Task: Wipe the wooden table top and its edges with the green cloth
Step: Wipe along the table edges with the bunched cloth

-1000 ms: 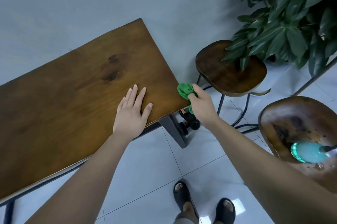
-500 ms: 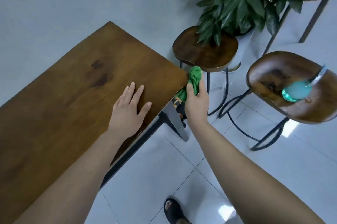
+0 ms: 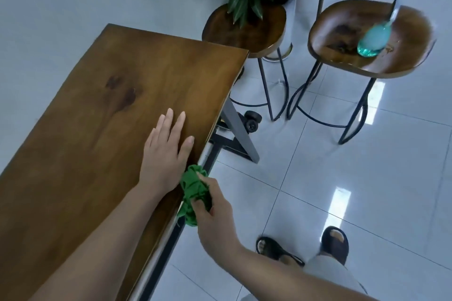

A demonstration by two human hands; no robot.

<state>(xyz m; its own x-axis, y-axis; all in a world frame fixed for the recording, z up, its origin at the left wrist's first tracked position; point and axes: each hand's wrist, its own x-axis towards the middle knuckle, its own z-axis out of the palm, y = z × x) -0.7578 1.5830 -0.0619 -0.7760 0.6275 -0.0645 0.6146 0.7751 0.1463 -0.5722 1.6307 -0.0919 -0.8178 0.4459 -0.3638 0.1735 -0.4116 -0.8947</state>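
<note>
My left hand (image 3: 166,154) stays flat on the table (image 3: 102,114), fingers spread. My right hand (image 3: 210,215) has moved from the table's end corner to its long near edge, fingers closed around the cloth (image 3: 194,193). The cloth is bunched, green, pressed against that edge.

Dim, soft pic w/ glare on floor tiles (image 3: 342,196), wide-angle edge warp.
</note>
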